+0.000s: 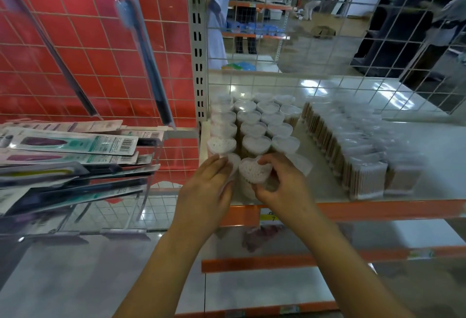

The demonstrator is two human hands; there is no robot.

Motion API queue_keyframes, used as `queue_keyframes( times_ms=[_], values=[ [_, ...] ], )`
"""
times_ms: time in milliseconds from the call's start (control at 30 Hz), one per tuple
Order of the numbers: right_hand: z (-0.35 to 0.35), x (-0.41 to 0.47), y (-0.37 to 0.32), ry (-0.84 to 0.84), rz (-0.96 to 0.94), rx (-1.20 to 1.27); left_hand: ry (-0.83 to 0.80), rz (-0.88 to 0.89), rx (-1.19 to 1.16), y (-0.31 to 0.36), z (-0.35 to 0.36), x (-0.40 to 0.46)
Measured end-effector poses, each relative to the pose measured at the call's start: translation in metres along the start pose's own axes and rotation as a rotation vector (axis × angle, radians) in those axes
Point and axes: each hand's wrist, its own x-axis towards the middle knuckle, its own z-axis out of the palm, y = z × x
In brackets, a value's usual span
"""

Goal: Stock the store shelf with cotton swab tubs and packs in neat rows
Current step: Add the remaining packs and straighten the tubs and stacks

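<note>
Cotton swab tubs (254, 125) being lined up at the left end of the shelf (378, 210).

From the head view, the right hand (282, 181) curls its fingers round a front-row tub (253, 170), while the left hand (209, 184) lies with straight fingers against the neighbouring tub (233, 162). Rows of cotton swab packs (358, 151) stand just to the right. Carded packets (73, 146) hang on the red wire panel (88, 47) at left.

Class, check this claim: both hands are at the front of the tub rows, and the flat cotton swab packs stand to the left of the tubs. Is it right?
Not quite. The head view shows both hands, left hand and right hand, at the front tubs, but the packs stand to their right, not left.
</note>
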Motion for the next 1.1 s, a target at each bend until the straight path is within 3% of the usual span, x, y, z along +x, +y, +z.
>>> queue_keyframes(
  times_ms=[267, 633, 1100],
  values=[
    [0.007, 0.002, 0.009, -0.013, 0.002, -0.1, 0.003, 0.006, -0.003, -0.001, -0.001, 0.001],
    [0.002, 0.007, 0.01, 0.02, -0.226, -0.419, 0.018, 0.003, -0.037, 0.0, -0.001, 0.006],
    [0.012, -0.002, 0.011, 0.2, -0.266, -0.309, -0.033, 0.082, -0.007, -0.005, -0.005, 0.005]
  ],
)
